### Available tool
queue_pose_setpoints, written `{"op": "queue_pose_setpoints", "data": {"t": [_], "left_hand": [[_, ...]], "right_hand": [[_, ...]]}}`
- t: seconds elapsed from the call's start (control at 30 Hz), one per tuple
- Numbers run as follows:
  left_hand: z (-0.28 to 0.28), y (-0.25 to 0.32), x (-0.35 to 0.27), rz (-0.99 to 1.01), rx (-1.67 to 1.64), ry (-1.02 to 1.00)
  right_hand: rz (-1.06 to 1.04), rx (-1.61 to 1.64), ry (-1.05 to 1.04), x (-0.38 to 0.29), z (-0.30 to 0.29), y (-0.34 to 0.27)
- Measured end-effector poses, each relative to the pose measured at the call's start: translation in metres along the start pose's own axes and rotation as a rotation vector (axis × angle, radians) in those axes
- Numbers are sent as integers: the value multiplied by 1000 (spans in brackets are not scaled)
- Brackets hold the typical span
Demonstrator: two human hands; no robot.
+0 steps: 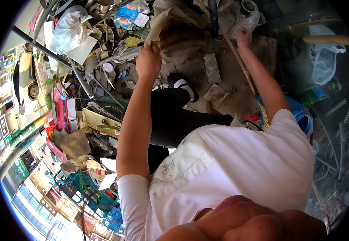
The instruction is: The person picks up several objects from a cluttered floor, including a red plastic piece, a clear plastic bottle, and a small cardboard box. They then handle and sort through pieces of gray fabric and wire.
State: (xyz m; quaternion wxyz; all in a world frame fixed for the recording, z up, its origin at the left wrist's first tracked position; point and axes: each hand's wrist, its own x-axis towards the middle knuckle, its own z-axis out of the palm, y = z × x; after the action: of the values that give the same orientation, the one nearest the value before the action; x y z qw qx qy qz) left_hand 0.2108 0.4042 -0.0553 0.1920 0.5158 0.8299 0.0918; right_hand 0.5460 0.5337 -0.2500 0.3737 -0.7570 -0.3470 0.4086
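Note:
My left hand (pixel 149 60) grips the edge of a tan paper or cloth sack (pixel 174 15), whose dark, dirty inside faces me. Further right, my right hand (pixel 244 39) is at a crumpled clear plastic bag (pixel 248 21), its fingers closed on the film. Beside that bag lies a round, open container or ring (pixel 249 5). Between my hands a thin wooden stick (pixel 237 57) slants over the dirty floor, near a dark upright pole (pixel 213 18). A grey rectangular block (pixel 212 68) and a square tile-like piece (pixel 215 95) lie below.
Mixed scrap, cardboard and metal tubes (pixel 81 78) pile up at my left, with a tied plastic bag (pixel 70 28) on top. Teal plastic crates (pixel 93 192) stand lower left. A blue container (pixel 304 120) is by my right arm. My shoe (pixel 183 86) rests on the floor.

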Motion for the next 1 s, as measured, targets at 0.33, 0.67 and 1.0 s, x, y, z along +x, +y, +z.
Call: {"op": "queue_pose_setpoints", "data": {"t": [0.33, 0.67, 1.0], "left_hand": [[-6, 21, -1, 5, 216, 101], [-4, 29, 1, -5, 146, 42], [7, 31, 1, 69, 37, -81]], "right_hand": [[187, -394, -69, 132, -18, 45], [102, 108, 399, 30, -50, 71], [-404, -369, 283, 5, -85, 35]]}}
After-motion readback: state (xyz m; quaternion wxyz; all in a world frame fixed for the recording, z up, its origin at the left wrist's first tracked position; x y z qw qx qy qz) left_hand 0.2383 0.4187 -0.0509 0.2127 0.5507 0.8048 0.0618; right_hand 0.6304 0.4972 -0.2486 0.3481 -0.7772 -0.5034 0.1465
